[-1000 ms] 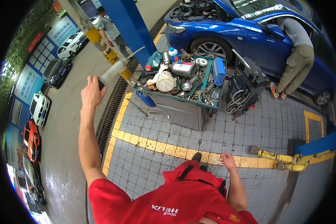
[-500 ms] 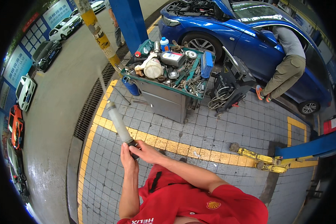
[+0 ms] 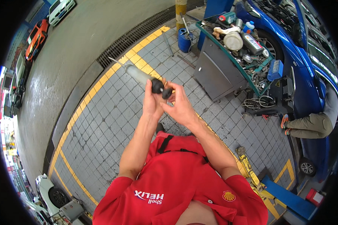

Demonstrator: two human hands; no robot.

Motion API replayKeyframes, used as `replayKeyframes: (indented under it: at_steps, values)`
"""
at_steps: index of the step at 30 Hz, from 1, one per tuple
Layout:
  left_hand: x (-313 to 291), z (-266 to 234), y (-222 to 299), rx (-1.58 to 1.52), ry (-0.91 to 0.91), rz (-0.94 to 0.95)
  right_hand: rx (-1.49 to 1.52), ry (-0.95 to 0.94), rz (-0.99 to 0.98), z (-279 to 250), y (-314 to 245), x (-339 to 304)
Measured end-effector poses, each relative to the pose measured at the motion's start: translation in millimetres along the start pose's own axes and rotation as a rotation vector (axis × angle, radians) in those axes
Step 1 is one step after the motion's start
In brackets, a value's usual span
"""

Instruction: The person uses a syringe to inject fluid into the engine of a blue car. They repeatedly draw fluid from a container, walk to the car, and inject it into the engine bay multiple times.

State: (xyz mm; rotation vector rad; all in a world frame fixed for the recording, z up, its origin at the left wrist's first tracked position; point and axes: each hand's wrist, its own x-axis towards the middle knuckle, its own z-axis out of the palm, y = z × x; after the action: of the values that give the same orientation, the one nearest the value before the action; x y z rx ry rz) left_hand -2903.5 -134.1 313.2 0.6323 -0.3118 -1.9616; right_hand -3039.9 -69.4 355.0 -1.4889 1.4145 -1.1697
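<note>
So a second ago the left hand [image 3: 153, 100] was stretched way out to the left on its own, and the right one hung low by the shirt. Half a second ago both had met on the clear syringe-like tube [image 3: 139, 75] held low. Now it's raised up in front of the chest, nozzle pointing far-left over the yellow floor line [image 3: 101, 83]. Looks to me like the handling has shifted from carrying it to working on its near end.

Left grip is wrapped tight around the tube's black end piece [image 3: 161, 88]. The right hand [image 3: 182, 107] has its fingertips pinched in on that same black part from the right side.

Floor is grey paving tiles [image 3: 112, 123] with a drain grate [image 3: 139, 33] further out, then bare concrete with parked cars beyond. Far right there's a green-edged tool cart [image 3: 218, 71], its worktop heaped with cans and parts, a blue drum [image 3: 184, 40] beside it, and a blue car [image 3: 296, 56] with another person [image 3: 315, 122] leaning in. Yellow lift arm [image 3: 249, 170] near right.
</note>
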Motion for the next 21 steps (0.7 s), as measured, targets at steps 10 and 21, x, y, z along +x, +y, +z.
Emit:
replayKeyframes:
  at_steps: [10,21]
  values:
    - [-12,17,103,-0.207,0.061,0.031,-0.245,0.161,-0.227,59,-77,44]
    - [-1,-9,105,-0.072,-0.116,0.255,-0.29,0.312,-0.312,74,-79,61]
